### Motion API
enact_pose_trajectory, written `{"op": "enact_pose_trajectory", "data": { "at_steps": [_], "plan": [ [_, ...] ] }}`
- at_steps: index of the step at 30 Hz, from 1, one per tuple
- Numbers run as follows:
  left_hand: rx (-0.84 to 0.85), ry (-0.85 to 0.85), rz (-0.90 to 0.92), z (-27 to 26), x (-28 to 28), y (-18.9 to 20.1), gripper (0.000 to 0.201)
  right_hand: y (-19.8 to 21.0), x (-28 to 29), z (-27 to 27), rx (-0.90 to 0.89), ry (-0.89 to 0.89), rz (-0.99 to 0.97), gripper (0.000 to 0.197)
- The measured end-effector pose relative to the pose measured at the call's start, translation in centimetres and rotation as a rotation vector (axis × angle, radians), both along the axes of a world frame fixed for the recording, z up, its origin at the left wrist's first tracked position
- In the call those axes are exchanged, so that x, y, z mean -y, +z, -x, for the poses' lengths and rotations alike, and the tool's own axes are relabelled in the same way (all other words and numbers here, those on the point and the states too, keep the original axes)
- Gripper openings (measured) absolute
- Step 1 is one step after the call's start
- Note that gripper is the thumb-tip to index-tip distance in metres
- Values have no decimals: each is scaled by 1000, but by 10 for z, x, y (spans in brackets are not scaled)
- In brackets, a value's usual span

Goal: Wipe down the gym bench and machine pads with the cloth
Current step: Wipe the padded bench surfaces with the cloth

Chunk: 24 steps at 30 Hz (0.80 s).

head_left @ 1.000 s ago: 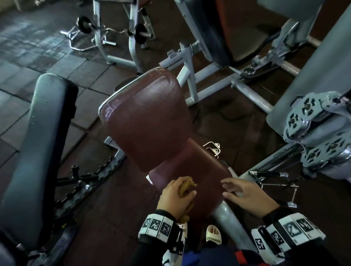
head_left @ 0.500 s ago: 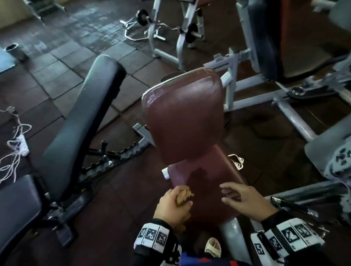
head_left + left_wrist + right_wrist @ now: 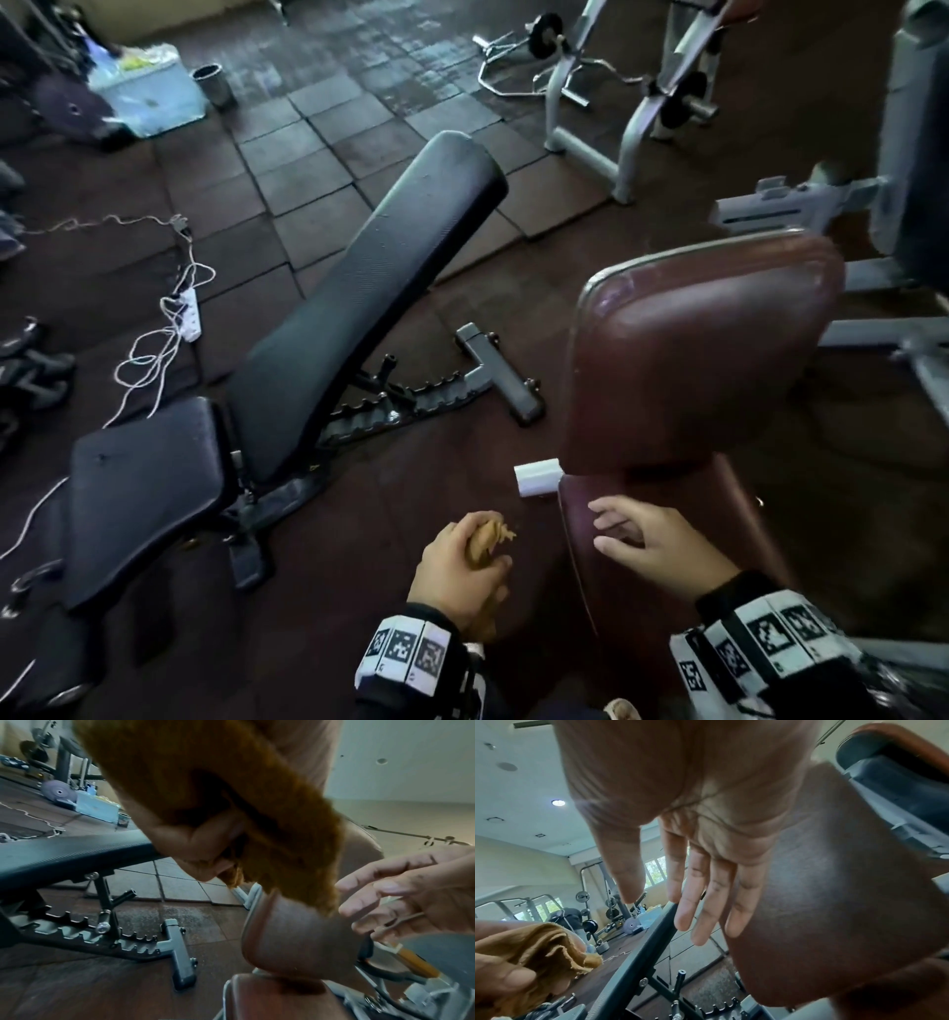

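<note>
- The left hand [image 3: 458, 565] has its grip curled tight round a bunched mustard-brown cloth [image 3: 485, 546], held in the air off the left edge of the maroon vinyl machine seat pad [image 3: 662, 519] and touching no pad.
- The right hand [image 3: 662, 547] holds nothing; its grip is slack, fingers spread just over the seat pad.
- Whether the seat pad or the maroon padded backrest [image 3: 693, 354] above it is already wiped cannot be told in this dim light.
- The long black adjustable gym bench [image 3: 369, 293] lies to the left, well apart from the cloth; judging by that, it looks like the work left.
</note>
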<state>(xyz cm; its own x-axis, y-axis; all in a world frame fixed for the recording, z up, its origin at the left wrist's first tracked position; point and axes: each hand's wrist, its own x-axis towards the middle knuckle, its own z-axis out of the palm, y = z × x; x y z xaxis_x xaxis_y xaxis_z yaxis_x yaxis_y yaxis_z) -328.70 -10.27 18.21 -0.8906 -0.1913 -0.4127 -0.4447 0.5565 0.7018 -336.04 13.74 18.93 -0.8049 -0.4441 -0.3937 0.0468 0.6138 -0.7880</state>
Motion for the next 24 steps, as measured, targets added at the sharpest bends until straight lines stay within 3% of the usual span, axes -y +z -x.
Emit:
{"op": "enact_pose_trajectory", "data": {
  "at_steps": [12,24],
  "plan": [
    [-49,43,34,50,170,3,45,5,178,51,-52,77,-25,30],
    [-76,32,3,96,230,-1,48,6,254,104,-55,85,-11,31]
  ]
}}
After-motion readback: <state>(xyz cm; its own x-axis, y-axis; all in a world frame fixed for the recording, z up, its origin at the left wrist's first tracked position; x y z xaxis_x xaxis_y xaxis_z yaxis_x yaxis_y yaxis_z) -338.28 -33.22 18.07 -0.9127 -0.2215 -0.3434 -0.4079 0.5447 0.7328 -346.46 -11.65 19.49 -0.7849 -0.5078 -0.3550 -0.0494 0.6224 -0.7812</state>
